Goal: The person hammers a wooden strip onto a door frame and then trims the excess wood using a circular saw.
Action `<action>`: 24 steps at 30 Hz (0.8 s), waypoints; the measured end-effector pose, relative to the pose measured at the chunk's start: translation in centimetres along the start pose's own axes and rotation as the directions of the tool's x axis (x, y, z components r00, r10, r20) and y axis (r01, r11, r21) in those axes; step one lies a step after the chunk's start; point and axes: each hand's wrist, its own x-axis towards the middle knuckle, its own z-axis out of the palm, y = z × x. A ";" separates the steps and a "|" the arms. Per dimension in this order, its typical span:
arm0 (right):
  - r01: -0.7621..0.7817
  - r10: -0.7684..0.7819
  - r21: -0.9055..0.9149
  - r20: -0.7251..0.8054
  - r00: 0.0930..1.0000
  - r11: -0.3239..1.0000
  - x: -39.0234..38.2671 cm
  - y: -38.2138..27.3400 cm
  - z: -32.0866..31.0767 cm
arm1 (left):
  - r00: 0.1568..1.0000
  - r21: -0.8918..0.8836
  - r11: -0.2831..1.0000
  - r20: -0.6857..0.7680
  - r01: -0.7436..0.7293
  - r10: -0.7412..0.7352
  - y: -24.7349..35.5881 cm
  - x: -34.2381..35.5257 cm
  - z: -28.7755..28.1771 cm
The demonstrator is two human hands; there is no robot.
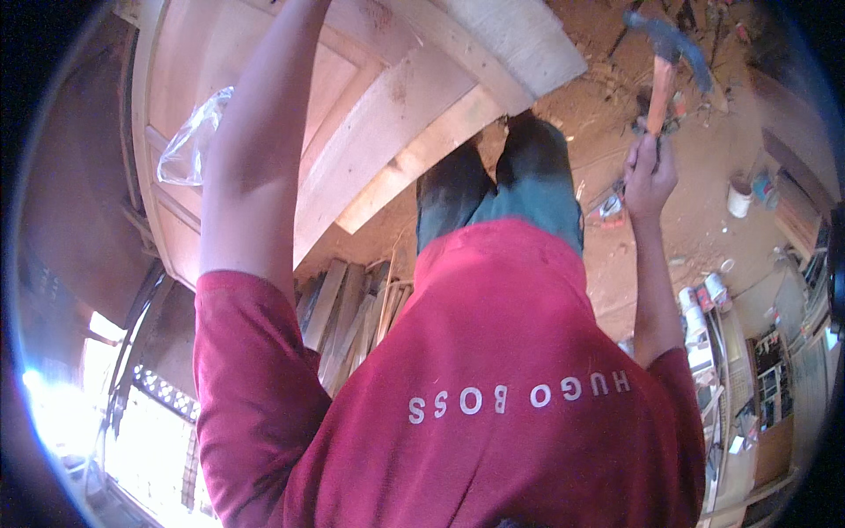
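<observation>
My right hand (649, 176) is closed around the wooden handle of a hammer (660, 97), which is raised at the upper right with its dark metal head at the top. My left forearm (251, 150) stretches over a pale panelled wooden piece (414, 114) to the top edge, where the hand is out of frame. A clear plastic bag (180, 158) lies on the panel beside that forearm, partly hidden by it. The panel's near edge is just beside my legs.
Below and right of the panel is a dusty floor (687, 229) with scraps, a white bucket (739, 202) and several cans (695, 317). Long boards (330, 299) stand behind my left side. Stacked wood (792, 220) lines the right, and bright openings (114, 414) show at the lower left.
</observation>
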 end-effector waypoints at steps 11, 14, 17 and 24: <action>0.082 -0.079 -0.189 0.026 0.997 0.979 1.6 -0.6 1.9 | 0.757 0.102 0.767 0.123 0.633 -0.641 -23.5 0.4 4.6; -0.058 0.062 -0.177 0.018 0.998 0.983 4.9 -0.1 3.7 | 0.783 -0.317 0.716 0.239 0.622 -0.575 -19.3 4.8 5.6; -0.064 0.077 -0.233 0.046 0.996 0.970 8.3 -2.6 5.6 | 0.718 -0.424 0.591 0.266 0.687 -0.644 -22.7 6.3 6.6; -0.148 0.187 -0.269 0.124 0.975 0.952 11.9 -3.5 7.1 | 0.706 -0.616 0.517 0.092 0.594 -0.702 -20.9 7.3 7.3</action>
